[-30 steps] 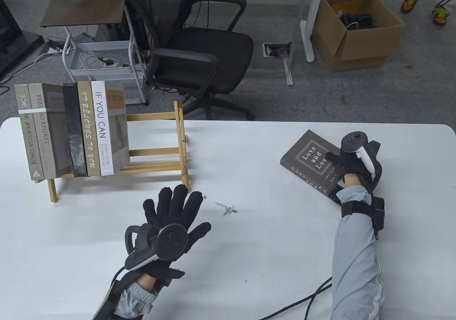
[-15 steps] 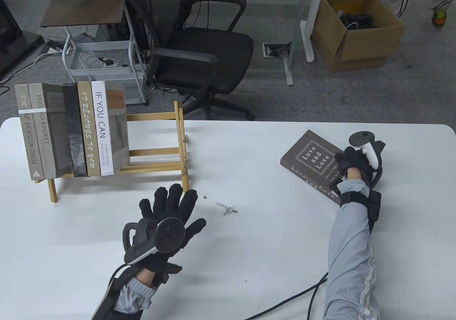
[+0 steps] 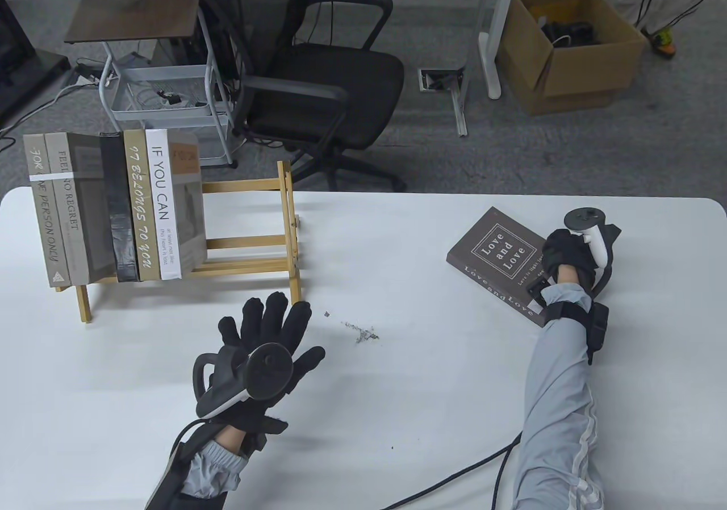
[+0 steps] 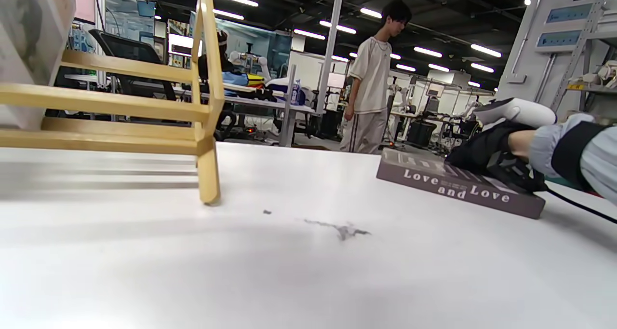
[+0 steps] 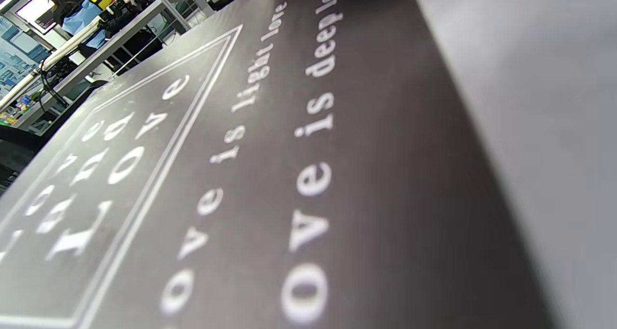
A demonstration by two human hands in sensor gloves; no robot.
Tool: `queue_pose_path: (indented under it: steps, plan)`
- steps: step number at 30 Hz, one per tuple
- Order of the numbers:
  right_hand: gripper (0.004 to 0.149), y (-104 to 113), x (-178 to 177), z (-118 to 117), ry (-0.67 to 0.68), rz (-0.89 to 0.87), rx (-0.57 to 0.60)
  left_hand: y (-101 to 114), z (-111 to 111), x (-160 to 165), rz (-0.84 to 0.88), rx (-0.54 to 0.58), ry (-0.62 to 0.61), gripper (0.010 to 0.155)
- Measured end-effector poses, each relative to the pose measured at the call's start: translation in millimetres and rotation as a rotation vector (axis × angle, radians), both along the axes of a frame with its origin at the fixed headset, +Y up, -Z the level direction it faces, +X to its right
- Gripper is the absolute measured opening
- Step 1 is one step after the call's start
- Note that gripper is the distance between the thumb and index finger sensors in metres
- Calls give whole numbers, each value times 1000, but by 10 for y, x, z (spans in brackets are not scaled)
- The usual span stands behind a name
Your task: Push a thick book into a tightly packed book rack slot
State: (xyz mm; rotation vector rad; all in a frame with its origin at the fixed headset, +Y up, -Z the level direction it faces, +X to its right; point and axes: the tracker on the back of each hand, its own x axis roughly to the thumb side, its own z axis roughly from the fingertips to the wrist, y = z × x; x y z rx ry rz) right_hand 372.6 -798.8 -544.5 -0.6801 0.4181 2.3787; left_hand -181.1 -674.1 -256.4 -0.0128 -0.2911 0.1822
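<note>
Grey-brown hardcover, "Love and Love" book, lies flat on the white table, well right of the wooden rack, long axis diagonal to the table edge, spine facing the person. Right hand rests on its near-right corner, fingers curled down over the cover; whether they actually grip the edge I cannot tell, the tracker blocks them. Right wrist view shows only cover print, no fingers. Right hand is the nearer one by far.

Left hand lies just right-front of the rack's end post, fingers spread, holding nothing.

Rack: five books packed at its left end, open bay to their right. Book must travel left to the rack and stand upright, spine out, before pushing. Rack's far side and slot depth hidden behind the books.
</note>
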Motion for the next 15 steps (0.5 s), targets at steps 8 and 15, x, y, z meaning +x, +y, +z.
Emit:
queue_pose_path:
  steps: [8,15]
  plan:
    - [42,214,-73,-9,59,14,90,8,3,-21,7,2,8,73]
    - [43,291,-78,32,105,68,70,4,3,-31,9,1,8,74]
